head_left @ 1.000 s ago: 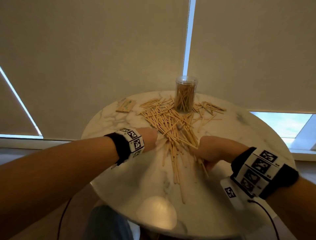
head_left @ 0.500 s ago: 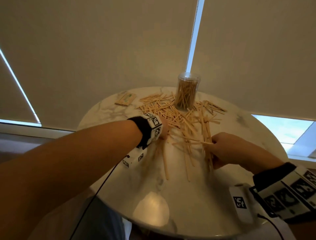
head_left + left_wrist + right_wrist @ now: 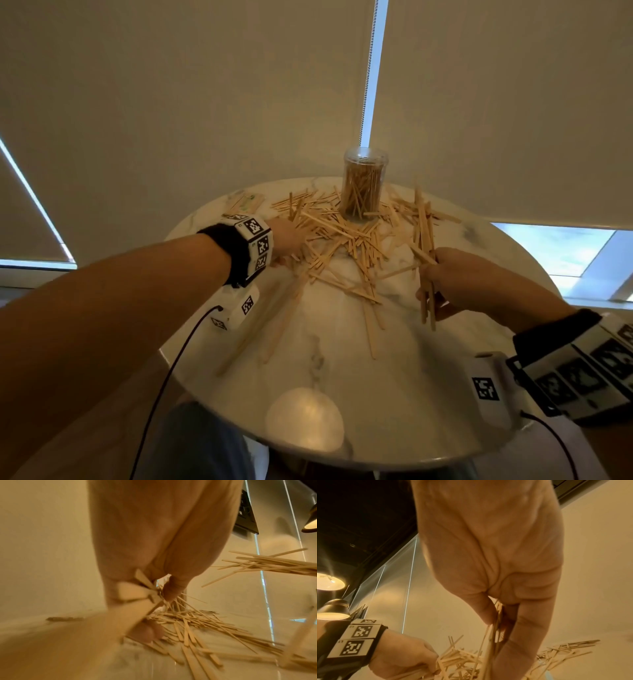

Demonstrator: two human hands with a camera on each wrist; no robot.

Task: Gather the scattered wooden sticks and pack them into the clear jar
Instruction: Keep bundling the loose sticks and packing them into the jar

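Observation:
A heap of thin wooden sticks [image 3: 346,240] lies spread across the round marble table [image 3: 342,359]. At the table's far edge stands the clear jar [image 3: 363,186], partly filled with sticks. My right hand [image 3: 445,281] grips a bundle of sticks [image 3: 424,240] held nearly upright, lifted off the table right of the heap; the right wrist view shows the thumb and fingers [image 3: 527,622] curled round the bundle. My left hand [image 3: 289,240] is at the heap's left side, and its thumb and fingers [image 3: 173,592] pinch a few sticks [image 3: 137,592].
A small flat packet [image 3: 247,202] lies at the table's far left. Loose sticks [image 3: 371,329] trail toward the near edge. Closed blinds hang just behind the jar. A cable runs from my left wrist off the table's left side.
Both hands moved away from me toward the jar. The right hand lifted a bundle of sticks out of the heap and turned it upright. The left hand slid along the heap's left side.

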